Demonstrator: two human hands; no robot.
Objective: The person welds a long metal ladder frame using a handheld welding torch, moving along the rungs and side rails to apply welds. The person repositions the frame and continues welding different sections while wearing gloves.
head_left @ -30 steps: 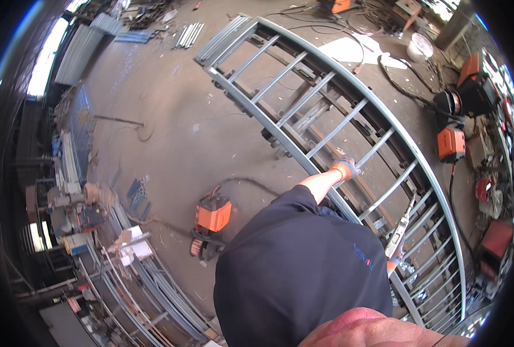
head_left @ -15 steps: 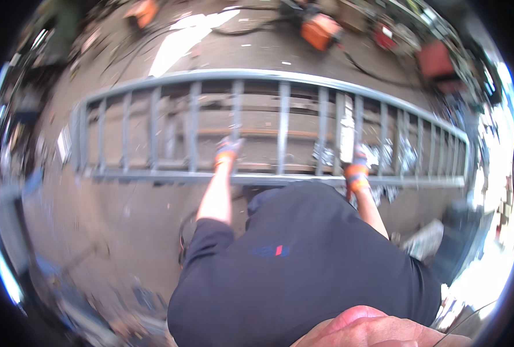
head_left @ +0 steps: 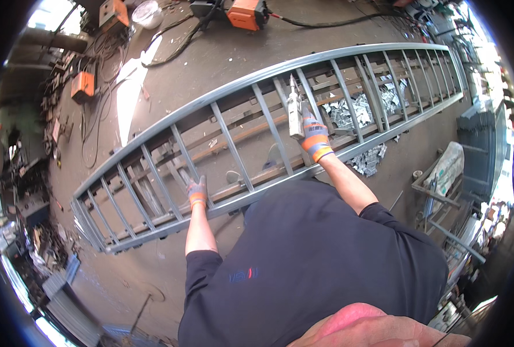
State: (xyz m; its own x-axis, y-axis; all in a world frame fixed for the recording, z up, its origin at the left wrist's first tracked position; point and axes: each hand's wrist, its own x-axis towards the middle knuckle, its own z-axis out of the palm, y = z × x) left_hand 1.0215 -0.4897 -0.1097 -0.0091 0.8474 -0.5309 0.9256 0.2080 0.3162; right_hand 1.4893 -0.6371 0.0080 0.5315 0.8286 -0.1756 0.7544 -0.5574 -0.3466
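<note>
A long grey metal frame with many crossbars (head_left: 231, 147), much like a ladder, stretches slantwise in front of me. My left hand (head_left: 197, 191), in a grey and orange glove, grips one crossbar close to the near rail. In my gloved right hand (head_left: 315, 137) is a silver gun-like tool (head_left: 294, 113) with a narrow, tapered tip pointing away from me. That tool lies over the frame between two crossbars, its tip short of the far rail. The glove hides its handle.
Shiny metal scraps (head_left: 352, 111) lie beneath and beside the frame's right half. Beyond the far rail stand an orange machine (head_left: 247, 13) with a black cable (head_left: 326, 24) and another orange box (head_left: 83, 86). A metal stand (head_left: 436, 194) is at right; stacked panels (head_left: 481, 144) rise behind it.
The view has turned, so the frame now slants up to the right. My left hand appears lower, the right hand and tool higher and further left. The picture is sharper.
</note>
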